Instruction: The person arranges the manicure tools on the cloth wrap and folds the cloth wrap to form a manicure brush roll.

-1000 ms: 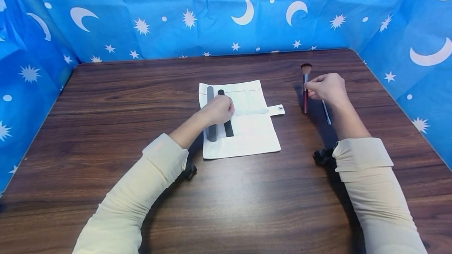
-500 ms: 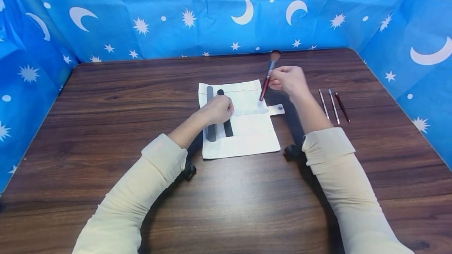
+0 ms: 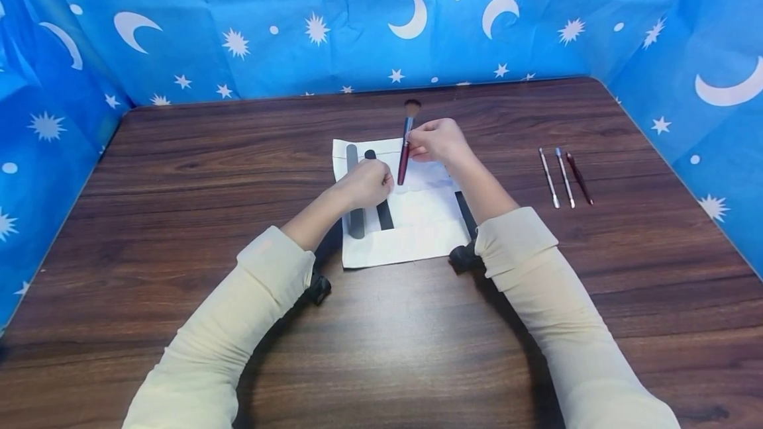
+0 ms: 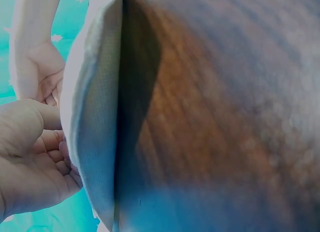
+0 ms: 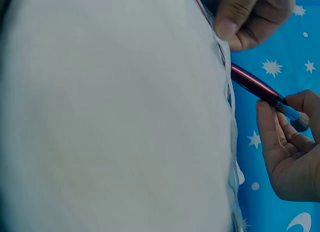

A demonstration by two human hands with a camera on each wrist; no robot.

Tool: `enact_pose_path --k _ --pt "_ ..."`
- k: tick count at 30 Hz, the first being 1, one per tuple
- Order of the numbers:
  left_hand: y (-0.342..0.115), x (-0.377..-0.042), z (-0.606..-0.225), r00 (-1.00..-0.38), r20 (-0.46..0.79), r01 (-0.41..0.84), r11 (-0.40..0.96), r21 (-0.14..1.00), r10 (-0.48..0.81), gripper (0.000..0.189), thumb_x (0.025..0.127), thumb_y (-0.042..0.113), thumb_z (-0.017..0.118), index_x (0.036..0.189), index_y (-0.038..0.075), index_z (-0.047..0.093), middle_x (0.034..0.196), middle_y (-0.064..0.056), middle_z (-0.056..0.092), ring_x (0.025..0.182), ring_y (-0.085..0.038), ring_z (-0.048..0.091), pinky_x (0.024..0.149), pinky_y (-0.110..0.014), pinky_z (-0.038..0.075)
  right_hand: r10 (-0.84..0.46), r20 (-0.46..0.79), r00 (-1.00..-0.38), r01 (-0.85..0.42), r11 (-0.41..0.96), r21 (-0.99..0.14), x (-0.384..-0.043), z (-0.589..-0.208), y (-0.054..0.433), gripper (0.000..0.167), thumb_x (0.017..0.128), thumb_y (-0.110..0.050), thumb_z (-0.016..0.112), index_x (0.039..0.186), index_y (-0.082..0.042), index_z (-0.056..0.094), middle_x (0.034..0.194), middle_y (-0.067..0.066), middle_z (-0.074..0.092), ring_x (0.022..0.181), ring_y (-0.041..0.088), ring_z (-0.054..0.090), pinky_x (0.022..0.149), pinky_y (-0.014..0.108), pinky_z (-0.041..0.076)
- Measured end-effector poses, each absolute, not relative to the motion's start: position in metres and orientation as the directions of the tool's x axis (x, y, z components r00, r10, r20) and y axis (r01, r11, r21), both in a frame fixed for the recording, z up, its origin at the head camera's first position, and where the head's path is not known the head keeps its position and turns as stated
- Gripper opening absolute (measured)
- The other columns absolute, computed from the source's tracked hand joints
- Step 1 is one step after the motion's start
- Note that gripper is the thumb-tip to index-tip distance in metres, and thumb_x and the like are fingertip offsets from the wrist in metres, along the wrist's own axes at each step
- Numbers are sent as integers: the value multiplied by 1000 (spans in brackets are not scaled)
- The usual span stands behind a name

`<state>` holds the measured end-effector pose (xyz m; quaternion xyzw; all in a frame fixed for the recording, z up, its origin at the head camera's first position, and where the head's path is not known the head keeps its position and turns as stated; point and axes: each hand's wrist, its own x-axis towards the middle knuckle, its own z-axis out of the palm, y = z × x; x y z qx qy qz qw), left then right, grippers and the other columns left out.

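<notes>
My right hand (image 3: 440, 140) pinches a makeup brush (image 3: 403, 163) near its metal collar, bristles up and dark red handle down. The handle's lower end is over the white cloth pouch (image 3: 426, 214); in the right wrist view the brush handle (image 5: 252, 84) meets the pouch's edge. My left hand (image 3: 366, 184) pinches the upper edge of the pouch's pocket, as the right wrist view shows with the left thumb (image 5: 235, 16) on the cloth. A grey nail file (image 3: 356, 220) and a black flat strip (image 3: 385, 215), partly hidden by the left hand, stand in the pouch.
To the right on the wooden table (image 3: 381, 349) lie two slim silver sticks, one the left stick (image 3: 549, 177) and the other the middle stick (image 3: 565, 177), plus a dark red stick (image 3: 579, 179). A blue curtain (image 3: 352, 18) surrounds the table's back and sides.
My right hand has carried the makeup brush leftward from beside the slim sticks to over the pouch. The left hand has stayed in place on the pouch.
</notes>
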<state>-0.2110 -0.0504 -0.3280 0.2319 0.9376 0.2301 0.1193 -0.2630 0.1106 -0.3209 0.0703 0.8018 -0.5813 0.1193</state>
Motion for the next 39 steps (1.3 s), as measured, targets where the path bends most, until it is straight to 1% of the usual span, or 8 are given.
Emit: enact_pose_path --k 5,9,14,21,26,30,34,39 --pt "-51 -211 -329 -863 -110 387 784 485 494 19 89 3 49 72 4 57 59 -1 46 54 -13 44 52 -22 33 -64 -329 -942 286 361 -888 -263 -325 106 30 90 -15 56 113 5 56 94 14 60 69 15 61 69 27 52" --pt "-50 -211 -328 -864 -118 380 789 483 489 18 89 3 49 75 3 59 61 -1 48 56 -13 45 52 -22 33 -153 -394 -906 308 398 -864 -260 -326 106 36 89 -10 54 119 8 48 84 13 59 63 15 60 63 26 52" --pt "-50 -210 -328 -862 -123 380 787 486 491 17 90 4 48 79 2 60 64 -2 51 58 -14 47 53 -22 34 -283 -453 -846 298 453 -840 -256 -327 108 22 89 -5 51 104 10 52 71 11 60 58 15 60 60 25 52" --pt "-49 -210 -329 -861 -110 386 779 494 497 17 89 3 49 76 3 60 64 -2 52 58 -14 47 54 -22 34 -322 -425 -846 252 460 -851 -253 -328 109 8 88 -2 51 92 5 53 72 11 60 62 15 60 62 24 51" --pt "-50 -211 -329 -856 -103 397 772 497 507 17 89 3 50 75 2 60 64 -2 51 58 -14 47 54 -22 34 -333 -418 -845 250 444 -861 -253 -328 109 21 90 -7 54 108 4 48 78 11 58 63 16 59 62 25 51" --pt "-49 -212 -330 -854 -113 394 773 497 508 17 89 3 50 76 2 60 62 -1 50 57 -13 46 52 -21 34 -338 -415 -845 245 447 -861 -254 -328 110 39 93 -19 55 125 -6 37 78 11 56 62 17 57 59 26 50" --pt "-50 -211 -329 -855 -122 387 776 498 504 16 89 3 50 78 1 61 63 -2 50 58 -13 46 52 -21 34 -342 -412 -844 236 453 -860 -255 -329 109 37 96 -26 48 127 -11 33 73 11 56 59 16 56 56 25 49" --pt "-50 -210 -329 -853 -116 391 772 501 508 16 89 2 50 78 1 60 63 -2 50 58 -13 46 52 -21 34 -353 -423 -834 237 464 -854 -256 -332 107 32 97 -20 45 126 -12 32 70 10 55 55 16 55 52 23 47"
